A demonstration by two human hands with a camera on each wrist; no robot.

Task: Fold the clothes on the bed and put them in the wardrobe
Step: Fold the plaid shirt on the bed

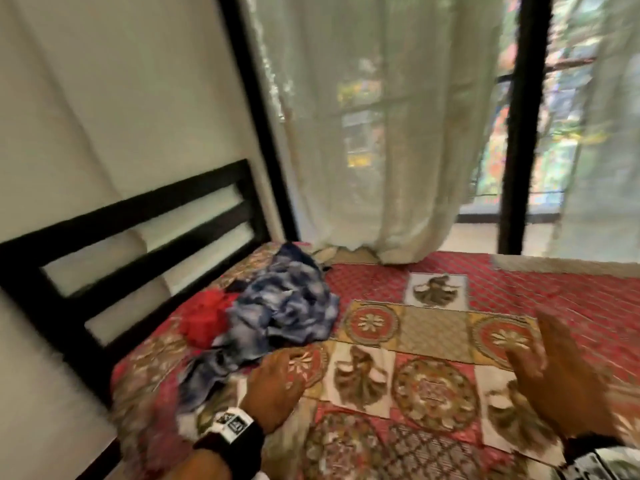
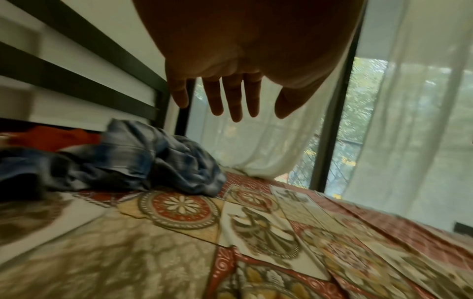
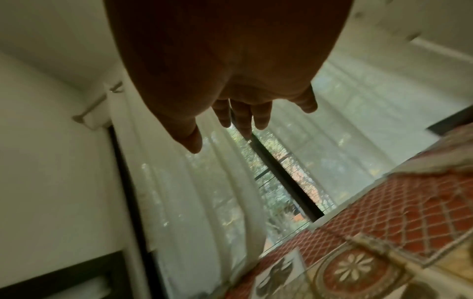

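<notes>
A crumpled blue-and-white checked garment (image 1: 277, 317) (image 2: 143, 157) lies in a heap on the bed (image 1: 433, 327) near the headboard, with a red garment (image 1: 204, 320) (image 2: 51, 137) bunched against its left side. My left hand (image 1: 277, 379) (image 2: 225, 101) hovers just above the patterned bedspread, fingers straight and spread, a little in front of the blue heap and not touching it. My right hand (image 1: 550, 368) (image 3: 245, 121) is raised over the right half of the bed, fingers relaxed and empty, blurred by motion. No wardrobe is in view.
A black slatted headboard (image 1: 131, 244) stands at the left against a white wall. Sheer white curtains (image 1: 374, 150) hang over a dark-framed window (image 1: 523, 126) behind the bed and brush its far edge. The red patchwork bedspread (image 2: 268, 232) covers the mattress.
</notes>
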